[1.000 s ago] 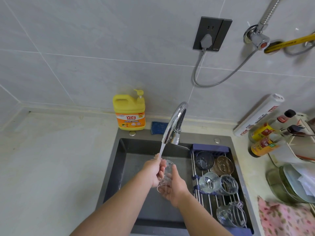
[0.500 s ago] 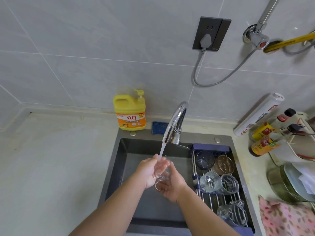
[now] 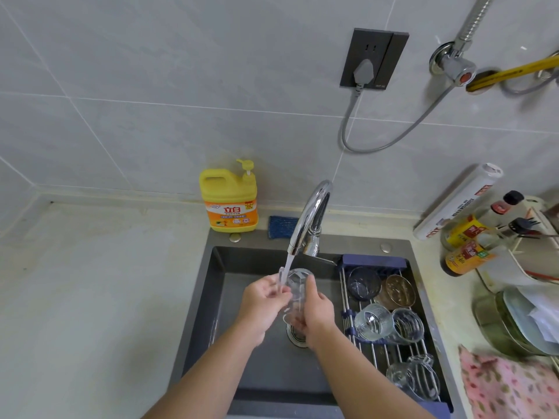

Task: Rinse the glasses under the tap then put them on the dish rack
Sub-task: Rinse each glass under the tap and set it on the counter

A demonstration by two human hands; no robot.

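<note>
Clear glass [image 3: 295, 286] under tap [image 3: 309, 215] stream; right hand [image 3: 319, 311] grips it, left hand [image 3: 261, 303] pinches rim.

Single wide-angle view, being taken from the wearer's head, close above the sink [image 3: 248, 261], and being aimed forward and down. The tiled wall [image 3: 181, 86] is being framed across the upper half, the tabletop [image 3: 75, 297] at left and the dish rack [image 3: 373, 263] at right; the forearms [image 3: 211, 376] are being seen entering from the lower edge.
</note>
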